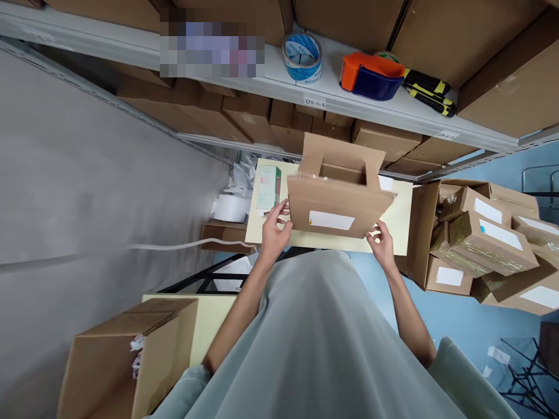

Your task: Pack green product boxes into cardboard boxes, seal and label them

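Note:
A cardboard box [301, 203] with raised top flaps stands on the pale table in front of me, a white label [332, 220] on the side facing me. My left hand [276, 227] is at its lower left edge, fingers curled against the cardboard. At the opposite lower corner, my right hand [381, 241] pinches the box between thumb and fingers. Left of the box, close to my left hand, lies a small green and white carton [268, 187]. What is inside the box is mostly hidden by its front panel.
On the shelf [332, 93] above sit a blue tape roll [302, 58], an orange and blue tape dispenser [371, 75] and yellow-black cutters [430, 93]. A large carton of labelled parcels [489, 233] stands right. An open carton [166, 361] is at lower left, beside the grey wall [109, 174].

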`<state>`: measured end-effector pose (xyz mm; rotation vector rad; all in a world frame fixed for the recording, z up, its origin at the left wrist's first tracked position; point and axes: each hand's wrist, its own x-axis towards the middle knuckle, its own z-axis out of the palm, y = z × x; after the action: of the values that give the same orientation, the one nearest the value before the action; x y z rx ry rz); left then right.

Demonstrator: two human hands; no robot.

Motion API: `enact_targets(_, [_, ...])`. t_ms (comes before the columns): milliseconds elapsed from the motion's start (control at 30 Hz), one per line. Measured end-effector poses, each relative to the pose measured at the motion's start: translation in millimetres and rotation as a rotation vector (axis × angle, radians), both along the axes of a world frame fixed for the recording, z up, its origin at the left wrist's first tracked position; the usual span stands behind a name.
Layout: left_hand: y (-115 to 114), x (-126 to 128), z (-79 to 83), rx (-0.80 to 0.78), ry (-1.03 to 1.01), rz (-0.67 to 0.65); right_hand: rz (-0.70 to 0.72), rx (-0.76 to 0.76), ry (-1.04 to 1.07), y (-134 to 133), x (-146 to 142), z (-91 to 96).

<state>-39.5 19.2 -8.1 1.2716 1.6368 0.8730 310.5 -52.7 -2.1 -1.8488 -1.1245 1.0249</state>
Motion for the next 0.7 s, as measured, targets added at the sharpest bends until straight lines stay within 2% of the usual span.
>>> enact_targets(233, [-7, 6, -54.0, -0.327, -0.282, 0.034, -0.057, -0.124, 0.189, -8, 10, -53.9])
enact_targets(333, [-8, 3, -67.5, -0.436, -0.324, 0.048, -0.04, -0.211, 0.245, -10, 9, -68.8])
enact_targets(400, [-9, 0, -70.4, -0.506, -0.323, 0.046, -0.029, -0.254, 0.219, -12, 8, -73.5])
enact_targets(533, [-10, -7, -62.1, -0.548, -0.262, -0.018, -0.049, -0.254, 0.124, -13, 7, -63.7])
enact_targets(633, [-7, -3, -47.6, -0.434, -0.123, -0.035, -0.1, -0.202, -0.027, -7, 1, -41.1])
enact_targets(700, [-2, 9, -37.4, -0.35, -0.006, -0.087, -0.092, -0.205, -0.147, 1, -10, -24.9])
